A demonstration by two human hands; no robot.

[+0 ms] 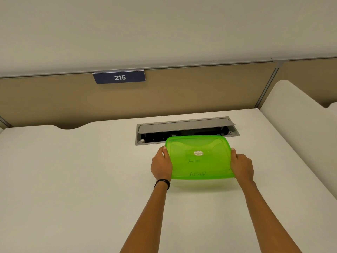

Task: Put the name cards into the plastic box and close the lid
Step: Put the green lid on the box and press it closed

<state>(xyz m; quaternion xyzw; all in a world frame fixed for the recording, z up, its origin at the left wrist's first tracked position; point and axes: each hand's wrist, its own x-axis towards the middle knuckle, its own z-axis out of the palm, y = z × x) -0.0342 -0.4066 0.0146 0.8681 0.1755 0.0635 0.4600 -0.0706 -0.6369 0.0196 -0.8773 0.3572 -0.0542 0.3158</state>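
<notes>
box (200,159), lid on, between both hands | left hand (161,166) grips its 9 o'clock edge | right hand (242,166) grips 3 o'clock edge

A white worktop (73,179) has a grey cable hatch (186,128) with its flap raised. Behind stands a tan partition (54,99) bearing a blue sign (119,77) reading 215.

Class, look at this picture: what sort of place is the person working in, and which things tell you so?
Probably an office workstation or study carrel: a tan partition bearing a numbered sign, and a white desk with a built-in cable hatch.
</notes>
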